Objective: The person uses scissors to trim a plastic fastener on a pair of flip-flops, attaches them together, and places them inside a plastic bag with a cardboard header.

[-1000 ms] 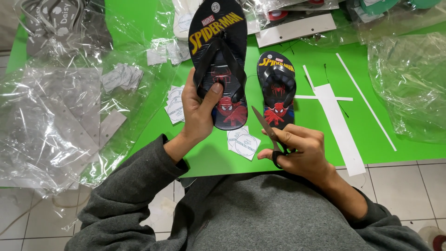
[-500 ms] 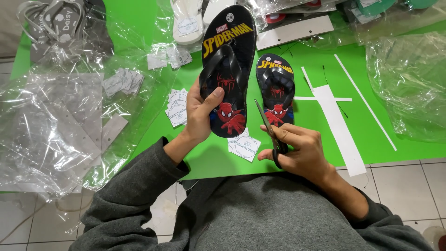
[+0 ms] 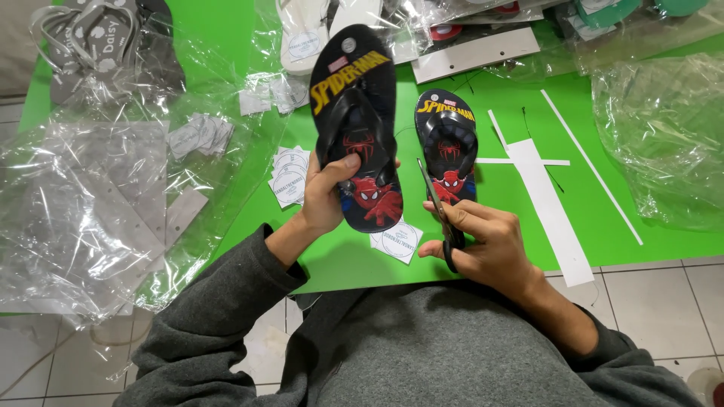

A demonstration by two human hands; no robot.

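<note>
My black flip-flop (image 3: 360,128) bears yellow lettering and a red-blue hero print; the worktop (image 3: 520,113) is bright green.

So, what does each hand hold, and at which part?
Left hand: black rubber flip-flop, gripped near its heel end. Right hand: metal scissors, by the handles.

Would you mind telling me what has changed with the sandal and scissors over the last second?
The left hand has brought the large black rubber flip-flop slightly rightwards, closer to the scissors in the right hand. Both grips are unchanged. The smaller matching flip-flop still lies on the green table.
</note>
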